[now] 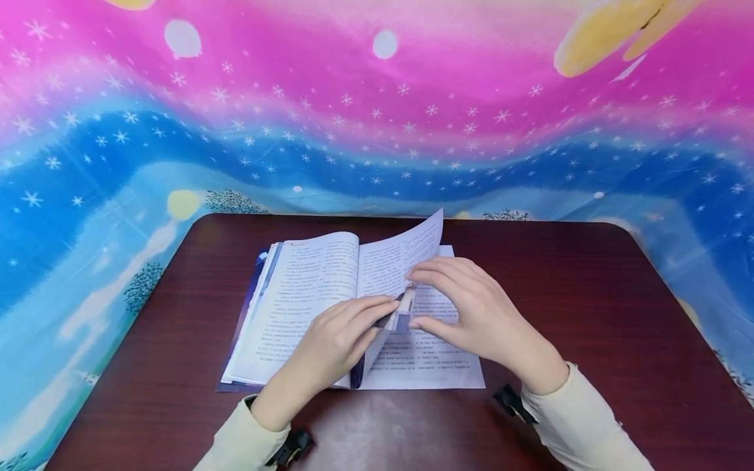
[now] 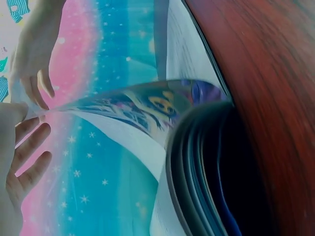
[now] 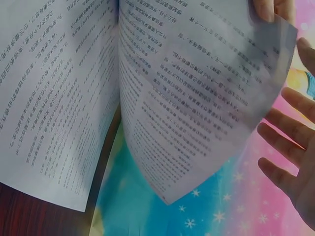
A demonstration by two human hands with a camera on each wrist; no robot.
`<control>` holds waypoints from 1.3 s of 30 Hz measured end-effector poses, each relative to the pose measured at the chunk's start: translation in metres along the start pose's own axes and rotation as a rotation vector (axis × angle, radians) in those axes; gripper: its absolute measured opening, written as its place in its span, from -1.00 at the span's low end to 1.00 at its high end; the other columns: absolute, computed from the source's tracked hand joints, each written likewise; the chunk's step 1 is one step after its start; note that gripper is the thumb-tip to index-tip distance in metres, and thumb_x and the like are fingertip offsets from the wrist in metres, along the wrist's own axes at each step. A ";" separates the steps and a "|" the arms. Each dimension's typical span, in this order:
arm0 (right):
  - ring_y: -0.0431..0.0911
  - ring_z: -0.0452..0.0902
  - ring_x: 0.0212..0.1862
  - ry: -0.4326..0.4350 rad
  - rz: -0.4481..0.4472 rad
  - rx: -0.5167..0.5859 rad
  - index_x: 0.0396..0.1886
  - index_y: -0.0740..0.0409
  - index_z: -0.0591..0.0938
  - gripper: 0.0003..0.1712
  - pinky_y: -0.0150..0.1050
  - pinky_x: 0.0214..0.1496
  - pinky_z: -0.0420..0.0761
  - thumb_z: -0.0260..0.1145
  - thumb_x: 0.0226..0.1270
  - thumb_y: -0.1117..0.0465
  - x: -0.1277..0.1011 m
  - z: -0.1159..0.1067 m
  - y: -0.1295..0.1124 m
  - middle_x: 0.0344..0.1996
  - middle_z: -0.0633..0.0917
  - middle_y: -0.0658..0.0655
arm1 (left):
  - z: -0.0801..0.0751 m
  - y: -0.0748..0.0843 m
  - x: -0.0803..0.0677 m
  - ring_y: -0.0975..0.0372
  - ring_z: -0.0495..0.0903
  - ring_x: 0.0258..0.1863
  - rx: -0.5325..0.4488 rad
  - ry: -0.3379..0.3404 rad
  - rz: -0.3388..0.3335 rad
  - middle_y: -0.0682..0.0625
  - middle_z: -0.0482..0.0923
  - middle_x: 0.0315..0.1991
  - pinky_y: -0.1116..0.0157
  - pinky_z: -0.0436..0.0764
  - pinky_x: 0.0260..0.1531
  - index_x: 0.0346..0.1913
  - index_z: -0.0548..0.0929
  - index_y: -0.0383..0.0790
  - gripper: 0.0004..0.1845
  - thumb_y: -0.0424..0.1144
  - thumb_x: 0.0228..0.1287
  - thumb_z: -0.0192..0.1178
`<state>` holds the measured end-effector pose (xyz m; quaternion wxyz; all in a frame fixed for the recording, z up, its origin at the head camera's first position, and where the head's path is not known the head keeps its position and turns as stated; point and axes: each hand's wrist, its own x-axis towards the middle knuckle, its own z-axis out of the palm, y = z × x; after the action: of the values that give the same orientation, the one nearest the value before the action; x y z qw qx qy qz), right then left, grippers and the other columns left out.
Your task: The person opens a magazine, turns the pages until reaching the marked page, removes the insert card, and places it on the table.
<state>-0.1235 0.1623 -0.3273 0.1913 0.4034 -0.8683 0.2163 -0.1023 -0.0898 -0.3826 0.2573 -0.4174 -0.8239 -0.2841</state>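
An open magazine (image 1: 312, 288) with columns of small print lies on the table. One page (image 1: 389, 258) stands raised and curved between its two halves; its underside in the left wrist view carries a colour picture (image 2: 152, 105). My left hand (image 1: 344, 330) pinches the lower outer part of that page between thumb and fingers, the other fingers spread in the left wrist view. On the far side of the page edge is my right hand (image 1: 477, 307), fingers loosely bent and thumb apart, fingertips right at the edge. Under the raised page shows the printed right-hand page (image 1: 436, 366).
The dark brown wooden table (image 1: 577, 294) extends on both sides of the magazine. Behind it hangs a pink and blue cloth (image 1: 353, 131) with snowflakes. Black straps sit at both wrists, under cream sleeves (image 1: 589, 418).
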 end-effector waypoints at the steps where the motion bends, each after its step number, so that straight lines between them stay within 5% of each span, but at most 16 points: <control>1: -0.02 0.44 0.26 0.007 0.003 0.005 0.22 0.07 0.59 -0.29 -0.05 0.37 0.33 0.31 0.27 -0.30 -0.001 -0.001 0.000 0.17 0.61 0.05 | -0.001 -0.001 -0.001 0.16 0.58 0.14 0.007 0.001 0.004 -0.01 0.57 0.20 0.23 0.54 0.16 0.28 0.56 -0.18 -0.65 -0.24 0.53 0.04; 6: 0.00 0.42 0.29 0.023 0.022 0.011 0.26 0.06 0.58 -0.26 -0.03 0.37 0.33 0.16 0.35 -0.36 -0.007 -0.004 0.000 0.21 0.59 0.05 | -0.007 -0.004 -0.008 0.15 0.60 0.10 0.028 0.014 -0.004 -0.03 0.57 0.19 0.21 0.58 0.10 0.27 0.57 -0.20 -0.59 -0.12 0.61 -0.14; 17: -0.02 0.46 0.24 -0.022 0.083 -0.047 0.19 0.04 0.62 -0.25 -0.04 0.31 0.39 0.01 0.38 -0.42 -0.034 0.002 0.009 0.16 0.61 0.03 | -0.021 -0.011 -0.040 0.13 0.58 0.14 0.058 0.021 -0.105 -0.03 0.55 0.22 0.17 0.54 0.13 0.28 0.55 -0.22 -0.60 -0.12 0.58 -0.06; 28: -0.02 0.51 0.18 -0.102 0.118 -0.075 0.13 0.05 0.64 -0.42 -0.01 0.24 0.44 0.46 0.20 -0.13 -0.063 0.012 0.023 0.11 0.64 0.02 | -0.038 -0.017 -0.064 0.08 0.63 0.04 0.134 0.087 -0.175 -0.06 0.61 0.14 0.29 0.49 0.17 0.24 0.57 -0.26 -0.54 -0.02 0.58 -0.10; 39: -0.03 0.54 0.10 -0.181 0.068 -0.102 0.03 0.10 0.68 -0.47 -0.03 0.20 0.48 0.45 0.20 -0.13 -0.087 0.025 0.034 0.05 0.65 0.03 | -0.051 -0.020 -0.086 0.10 0.63 0.04 0.182 0.122 -0.233 -0.02 0.62 0.13 0.53 0.27 0.27 0.24 0.59 -0.22 -0.52 0.04 0.56 -0.05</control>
<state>-0.1016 0.2225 -0.3992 0.1251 0.3814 -0.9050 0.1407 -0.0650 -0.1811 -0.4089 0.3089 -0.2759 -0.8719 -0.2612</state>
